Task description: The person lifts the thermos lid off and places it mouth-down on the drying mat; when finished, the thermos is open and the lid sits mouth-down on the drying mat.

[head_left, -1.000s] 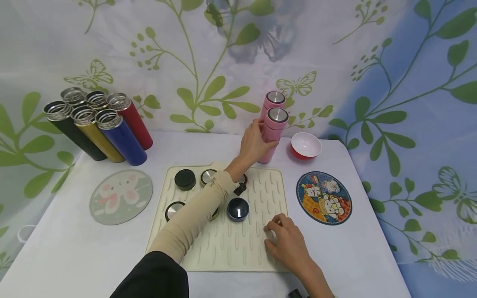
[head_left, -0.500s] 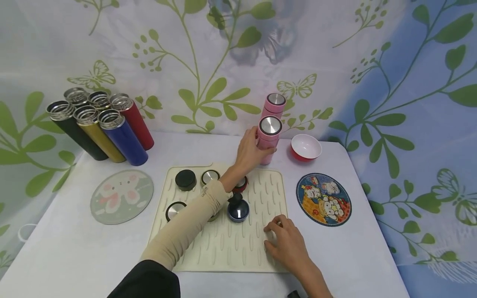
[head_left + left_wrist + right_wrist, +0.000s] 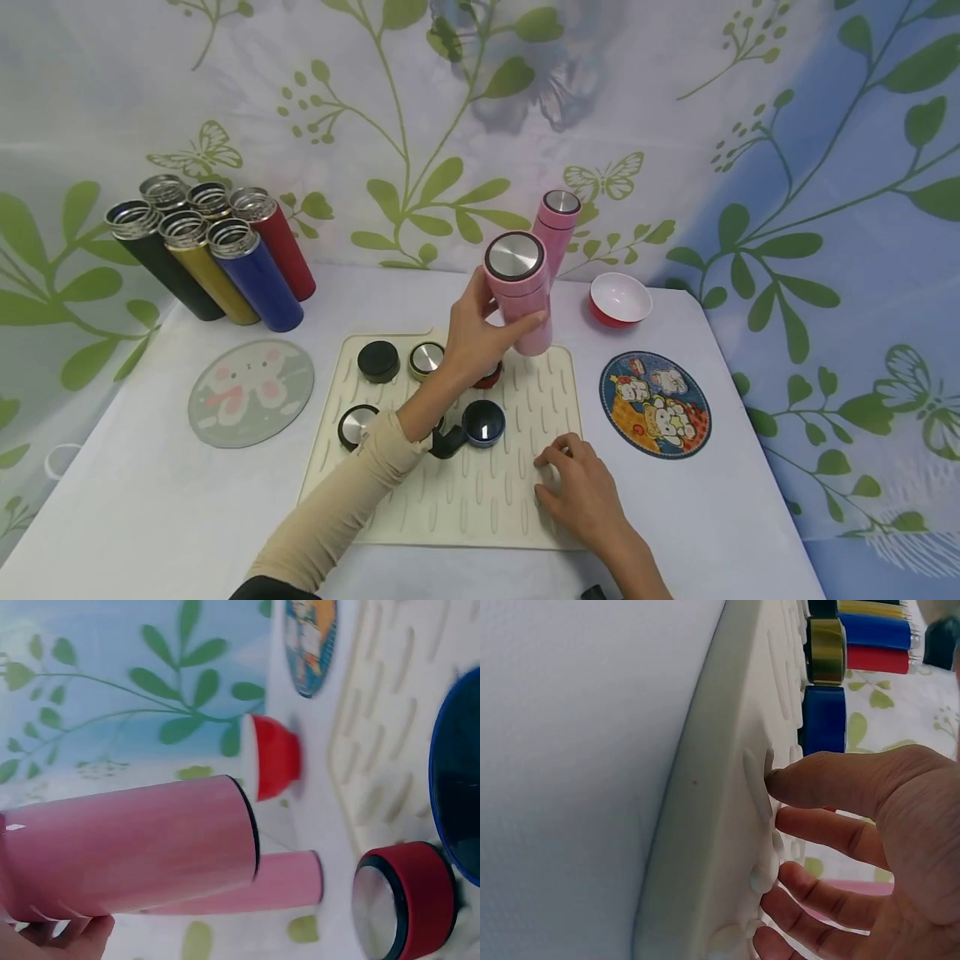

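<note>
My left hand (image 3: 483, 333) grips a pink thermos bottle (image 3: 517, 292) with a steel-topped lid, lifted over the far edge of the cream ridged mat (image 3: 457, 500). In the left wrist view the held pink thermos (image 3: 142, 851) shows its dark-rimmed base, and fingers curl round its other end. A second pink thermos (image 3: 557, 221) stands behind it. My right hand (image 3: 581, 492) rests on the mat's right part, fingers loosely bent with nothing in them. On the mat lie several bottle lids, among them a black lid (image 3: 378, 361), a blue lid (image 3: 483, 422) and a red lid (image 3: 409, 900).
Several lidless thermoses, including a blue bottle (image 3: 258, 279) and a red bottle (image 3: 281, 250), stand grouped at the back left. A red-and-white bowl (image 3: 620, 298) is at the back right. Round mats, one grey-green (image 3: 251, 393) and one colourful (image 3: 655, 404), flank the cream mat.
My left hand has lifted the front pink thermos from the table and brought it left and nearer, away from the second one. My right hand has stayed in place.
</note>
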A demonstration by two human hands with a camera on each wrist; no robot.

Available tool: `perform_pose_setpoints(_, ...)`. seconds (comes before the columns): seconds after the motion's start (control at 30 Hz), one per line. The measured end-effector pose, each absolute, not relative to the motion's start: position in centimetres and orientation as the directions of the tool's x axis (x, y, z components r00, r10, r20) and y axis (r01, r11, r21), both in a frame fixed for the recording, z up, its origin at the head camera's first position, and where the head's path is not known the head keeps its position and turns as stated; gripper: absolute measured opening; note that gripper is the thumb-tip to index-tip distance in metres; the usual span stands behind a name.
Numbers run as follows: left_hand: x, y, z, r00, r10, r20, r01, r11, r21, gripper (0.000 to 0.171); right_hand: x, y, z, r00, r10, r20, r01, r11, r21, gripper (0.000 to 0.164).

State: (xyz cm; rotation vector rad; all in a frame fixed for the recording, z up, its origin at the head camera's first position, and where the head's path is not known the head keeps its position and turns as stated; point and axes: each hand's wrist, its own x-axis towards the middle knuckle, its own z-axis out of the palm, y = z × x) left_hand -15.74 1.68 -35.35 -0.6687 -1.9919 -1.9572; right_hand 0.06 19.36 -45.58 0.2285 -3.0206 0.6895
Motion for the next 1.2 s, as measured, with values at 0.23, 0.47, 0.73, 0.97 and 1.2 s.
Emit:
perform_pose_setpoints(0.23, -12.1, -1.4, -34.1, -0.815, 0.154, 0.559, 0.551, -0.093, 0.829, 0.064, -0.1, 19.3, -45.7, -0.988, -0.137, 0.069, -0.153, 0.890, -0.431, 0.028)
perform_pose_setpoints(0.47, -9.3, -3.9, -33.6, -0.748, 0.200, 0.633, 0.644, -0.016, 0.765, 0.072, -0.1, 19.5, -45.6, -0.984, -0.153, 0.086, -0.175, 0.880, -0.442, 0.029)
perform_pose_setpoints(0.73, -6.7, -5.9, -33.6, -0.714, 0.286, 0.639, 0.684, 0.087, 0.724, 0.081, -0.2, 20.0, -44.7, -0.990, -0.142, 0.018, -0.134, 0.869, -0.476, 0.028)
perform_pose_setpoints(0.97, -4.4, -7.5, -33.4, -0.682, 0.395, 0.615, 0.729, 0.299, 0.616, 0.086, 0.2, 20.3, -40.5, -0.970, -0.196, 0.146, -0.241, 0.666, -0.706, 0.039)
perform_pose_setpoints(1.2, -3.2, -7.7, -34.2, -0.637, 0.458, 0.621, 0.768, 0.448, 0.457, 0.084, 1.2, 19.0, -34.8, -0.923, -0.300, 0.240, -0.343, 0.359, -0.868, 0.071)
